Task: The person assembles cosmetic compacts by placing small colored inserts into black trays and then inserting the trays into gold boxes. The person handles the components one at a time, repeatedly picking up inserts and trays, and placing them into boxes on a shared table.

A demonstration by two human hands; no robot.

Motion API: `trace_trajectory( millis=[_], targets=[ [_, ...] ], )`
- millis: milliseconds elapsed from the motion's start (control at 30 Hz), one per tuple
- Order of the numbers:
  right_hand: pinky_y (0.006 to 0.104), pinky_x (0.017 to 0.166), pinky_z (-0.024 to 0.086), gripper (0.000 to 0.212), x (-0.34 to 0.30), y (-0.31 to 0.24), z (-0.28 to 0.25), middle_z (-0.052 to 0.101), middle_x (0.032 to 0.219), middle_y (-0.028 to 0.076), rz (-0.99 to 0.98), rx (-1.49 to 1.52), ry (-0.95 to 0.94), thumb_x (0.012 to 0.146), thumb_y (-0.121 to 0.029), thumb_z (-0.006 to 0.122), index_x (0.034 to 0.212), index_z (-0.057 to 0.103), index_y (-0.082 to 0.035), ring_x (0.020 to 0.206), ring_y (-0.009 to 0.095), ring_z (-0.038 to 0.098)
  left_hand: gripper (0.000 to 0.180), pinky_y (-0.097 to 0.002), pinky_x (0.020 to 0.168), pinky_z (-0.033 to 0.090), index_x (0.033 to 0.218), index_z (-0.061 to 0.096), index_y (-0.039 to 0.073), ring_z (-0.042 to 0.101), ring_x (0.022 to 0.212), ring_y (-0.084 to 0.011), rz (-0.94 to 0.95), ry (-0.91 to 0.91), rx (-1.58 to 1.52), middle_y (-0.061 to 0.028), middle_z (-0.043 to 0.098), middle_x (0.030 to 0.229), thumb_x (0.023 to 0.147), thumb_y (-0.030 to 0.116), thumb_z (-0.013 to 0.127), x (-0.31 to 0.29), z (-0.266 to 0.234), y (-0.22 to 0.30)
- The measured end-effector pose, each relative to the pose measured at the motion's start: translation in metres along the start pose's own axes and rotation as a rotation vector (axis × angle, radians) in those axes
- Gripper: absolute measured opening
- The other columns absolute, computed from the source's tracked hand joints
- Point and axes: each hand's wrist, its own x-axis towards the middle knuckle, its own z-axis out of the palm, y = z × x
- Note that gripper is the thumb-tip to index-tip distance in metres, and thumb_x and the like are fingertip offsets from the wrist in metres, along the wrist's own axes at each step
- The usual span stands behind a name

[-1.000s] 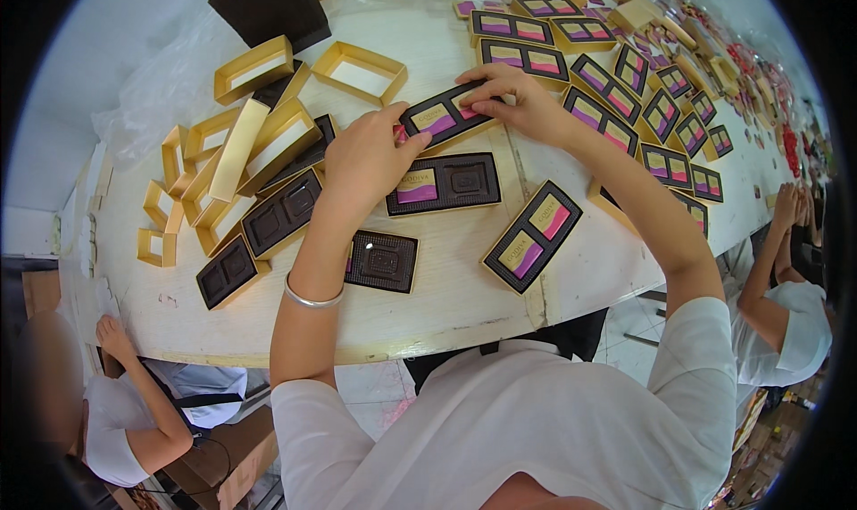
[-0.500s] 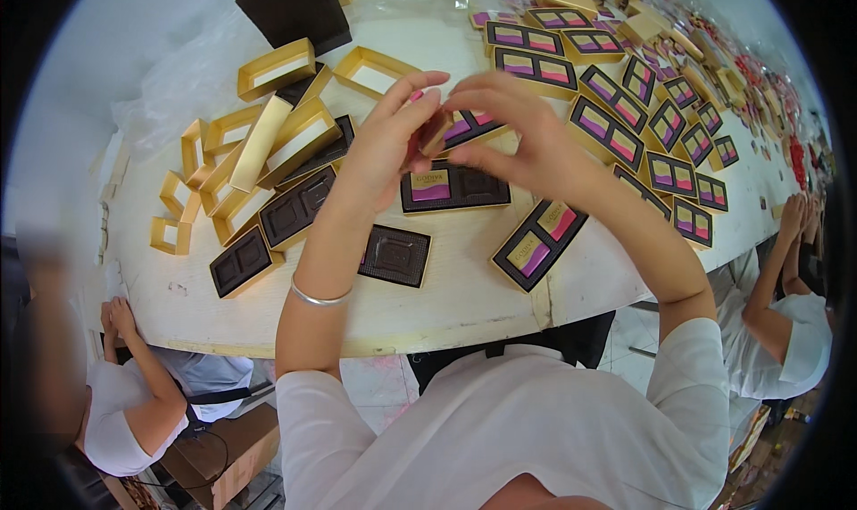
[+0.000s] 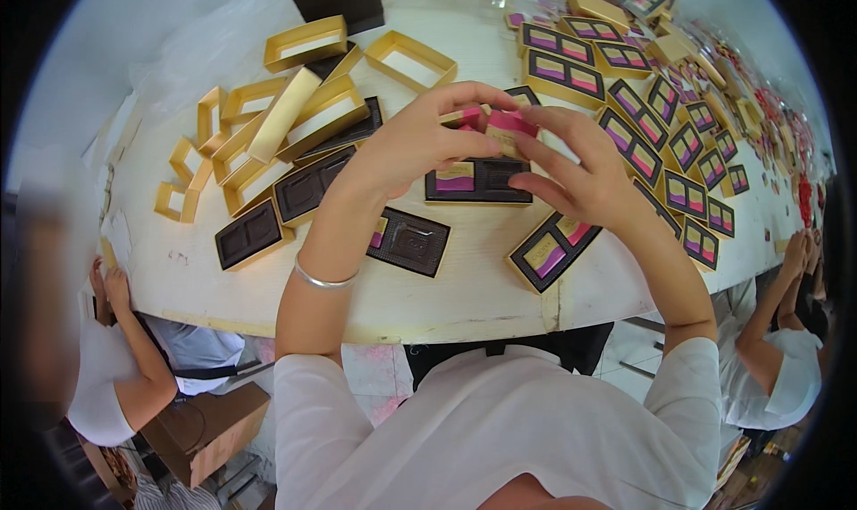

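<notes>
Above the table, my left hand (image 3: 442, 140) is closed on a small pink wrapped chocolate (image 3: 462, 117), partly hidden by its fingers. My right hand (image 3: 576, 162) pinches a gold and pink wrapped chocolate (image 3: 512, 132) beside it, its lower fingers spread. Under both hands lies a dark tray box (image 3: 496, 182), with a purple and gold chocolate (image 3: 453, 177) in its left compartment and none in the right. Next to my left wrist, another dark tray (image 3: 418, 245) shows one purple piece at its left end. A box with a purple and a pink chocolate (image 3: 546, 255) lies below my right hand.
Gold sleeves (image 3: 411, 59) and dark trays (image 3: 245, 233) crowd the left. Several filled boxes (image 3: 629, 144) cover the right, with loose pieces and plastic wrap beyond. A black box (image 3: 335, 1) stands at the back. Other people's hands (image 3: 112, 287) rest by the table's sides.
My hands have shifted slightly right and tilted, bringing the pink and gold chocolate faces into view. With the view's shift, the table things appear further right, and a purple piece shows beside my left wrist.
</notes>
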Motion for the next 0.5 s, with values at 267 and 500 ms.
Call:
trace_trajectory(
  millis=[267,500],
  targets=[
    [0.0339,0.08,0.048,0.037,0.004,-0.026,-0.013,0.056,0.111,0.017,0.113,0.365,-0.121,0.07,0.006,0.065,0.106,0.06,0.002,0.097,0.029,0.057,0.036,-0.0169,0.04,0.019,0.112,0.044,0.007,0.029,0.048,-0.0016,-0.136,-0.355,-0.266,0.0013,0.047,0.073,0.077,0.006,0.054,-0.009,-0.01,-0.002],
    [0.0324,0.063,0.045,0.021,0.01,-0.019,-0.008,0.056,0.079,0.011,0.392,0.29,-0.24,0.067,0.007,0.065,0.087,0.063,-0.002,0.072,0.025,0.056,0.025,-0.0198,0.052,0.033,0.101,0.058,0.012,0.049,0.07,-0.004,0.08,0.077,0.37,0.001,0.057,0.075,0.085,0.031,0.057,-0.004,-0.021,-0.019]
  ],
)
